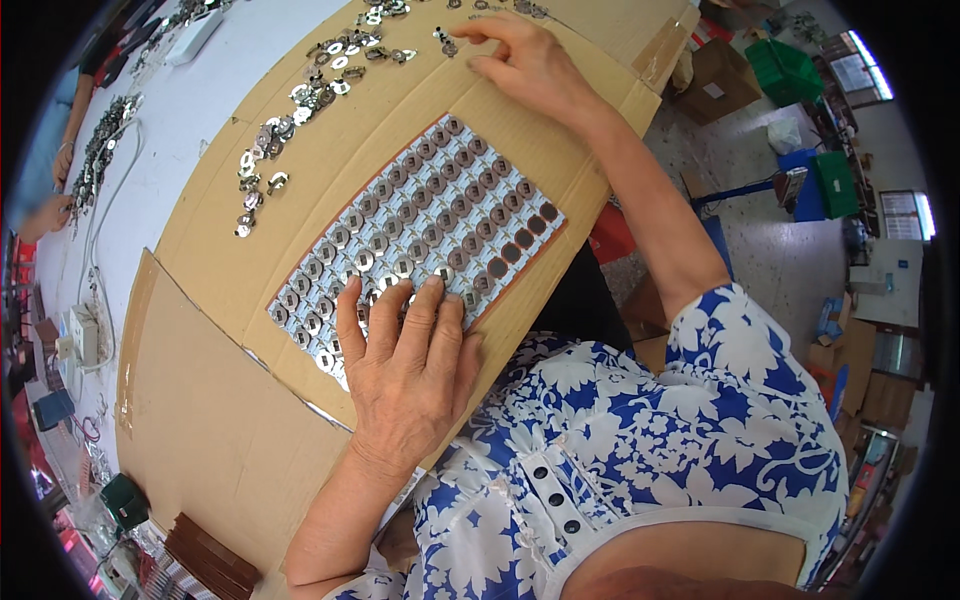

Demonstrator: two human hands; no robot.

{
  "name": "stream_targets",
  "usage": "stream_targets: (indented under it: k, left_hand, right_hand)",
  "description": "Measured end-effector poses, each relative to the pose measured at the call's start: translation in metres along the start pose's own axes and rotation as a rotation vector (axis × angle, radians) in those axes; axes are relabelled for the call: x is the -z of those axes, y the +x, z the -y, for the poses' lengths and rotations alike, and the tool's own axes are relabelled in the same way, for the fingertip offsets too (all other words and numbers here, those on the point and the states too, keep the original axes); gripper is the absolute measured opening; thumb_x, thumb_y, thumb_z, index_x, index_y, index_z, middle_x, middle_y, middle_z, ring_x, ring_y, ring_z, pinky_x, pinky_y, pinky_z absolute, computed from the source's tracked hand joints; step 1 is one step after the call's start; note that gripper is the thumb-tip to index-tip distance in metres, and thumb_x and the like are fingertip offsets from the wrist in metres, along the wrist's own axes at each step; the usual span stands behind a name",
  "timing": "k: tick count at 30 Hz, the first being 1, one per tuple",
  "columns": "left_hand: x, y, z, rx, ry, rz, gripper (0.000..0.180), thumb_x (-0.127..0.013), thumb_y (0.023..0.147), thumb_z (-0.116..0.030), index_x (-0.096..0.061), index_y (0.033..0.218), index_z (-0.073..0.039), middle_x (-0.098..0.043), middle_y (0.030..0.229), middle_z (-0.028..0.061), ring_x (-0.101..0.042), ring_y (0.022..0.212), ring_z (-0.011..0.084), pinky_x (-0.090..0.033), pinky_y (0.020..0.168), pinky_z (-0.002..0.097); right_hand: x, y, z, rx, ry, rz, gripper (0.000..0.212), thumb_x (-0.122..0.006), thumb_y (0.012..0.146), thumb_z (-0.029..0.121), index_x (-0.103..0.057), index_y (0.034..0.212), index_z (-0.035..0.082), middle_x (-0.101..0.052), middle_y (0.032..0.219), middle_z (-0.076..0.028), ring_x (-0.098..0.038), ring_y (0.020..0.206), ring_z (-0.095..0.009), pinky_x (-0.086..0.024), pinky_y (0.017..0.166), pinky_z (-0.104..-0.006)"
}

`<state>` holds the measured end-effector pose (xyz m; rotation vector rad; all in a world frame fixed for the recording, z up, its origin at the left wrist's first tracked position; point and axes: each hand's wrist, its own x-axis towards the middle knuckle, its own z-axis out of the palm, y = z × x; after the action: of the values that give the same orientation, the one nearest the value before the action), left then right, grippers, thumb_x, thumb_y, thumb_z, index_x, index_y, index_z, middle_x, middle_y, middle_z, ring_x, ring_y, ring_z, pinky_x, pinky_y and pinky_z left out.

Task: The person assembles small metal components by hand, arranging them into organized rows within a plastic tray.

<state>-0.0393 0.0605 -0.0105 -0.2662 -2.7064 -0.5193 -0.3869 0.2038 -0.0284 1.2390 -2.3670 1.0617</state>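
Note:
A rectangular sheet [472,212] with a reddish-brown rim lies on the cardboard, covered by rows of small round metal parts. Along its right edge, several dark round spots [523,238] show without metal parts. My left hand [405,365] rests flat over the sheet's near left part, its fingers spread on the metal pieces and hiding some of them. Farther off, my right hand [535,65] reaches over the cardboard, thumb and index finger apart. Just left of its fingertips are small loose metal parts [446,43]; whether a finger touches them I cannot tell.
Loose metal parts [305,100] trail across the cardboard [215,180] beyond the sheet. On the white table [165,130] at left lie another pile of parts [100,150] and a cable. Another person's hand [50,215] is at the far left. Green crates [783,72] stand at right.

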Motion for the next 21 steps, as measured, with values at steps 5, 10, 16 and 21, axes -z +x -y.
stream_targets:
  k: [5, 10, 16, 21]
  left_hand:
    - [-0.004, 0.001, 0.004, 0.005, -0.034, -0.025, 0.043, -0.089, 0.088, -0.018, -0.076, 0.125, 0.0, -0.072, 0.135, 0.0151, -0.067, 0.122, 0.0349, -0.036, 0.127, 0.0698]
    - [-0.007, -0.001, 0.01, 0.035, -0.08, -0.035, 0.041, -0.089, 0.088, -0.018, -0.077, 0.124, -0.001, -0.072, 0.132, 0.0138, -0.066, 0.12, 0.0346, -0.036, 0.127, 0.0676]
    - [-0.004, -0.001, 0.014, 0.072, -0.124, -0.006, 0.043, -0.09, 0.086, -0.016, -0.077, 0.126, -0.006, -0.072, 0.138, 0.0126, -0.065, 0.129, 0.038, -0.039, 0.126, 0.0656]
    - [-0.001, 0.002, 0.015, 0.119, -0.197, 0.023, 0.048, -0.085, 0.09, -0.012, -0.078, 0.138, -0.011, -0.068, 0.154, 0.0134, -0.055, 0.152, 0.0409, -0.033, 0.13, 0.067]
  right_hand:
    - [-0.025, 0.023, -0.044, 0.317, -0.285, -0.077, 0.02, -0.074, 0.109, 0.017, -0.079, 0.121, 0.002, -0.076, 0.091, 0.0, -0.066, 0.077, -0.006, -0.054, 0.07, -0.0278]
    - [0.012, -0.037, 0.017, -0.386, 0.504, 0.082, 0.017, -0.074, 0.11, 0.015, -0.082, 0.115, 0.001, -0.077, 0.09, -0.003, -0.067, 0.069, -0.007, -0.053, 0.06, -0.0258]
    - [0.05, -0.109, 0.065, -0.546, 0.692, 0.18, 0.025, -0.069, 0.113, 0.011, -0.082, 0.13, -0.001, -0.074, 0.087, -0.001, -0.063, 0.064, -0.004, -0.049, 0.056, -0.0207]
    - [0.064, -0.125, 0.119, -0.549, 0.72, 0.398, 0.022, -0.068, 0.112, 0.003, -0.083, 0.127, 0.0, -0.072, 0.086, 0.0, -0.06, 0.062, -0.003, -0.049, 0.055, -0.0207]
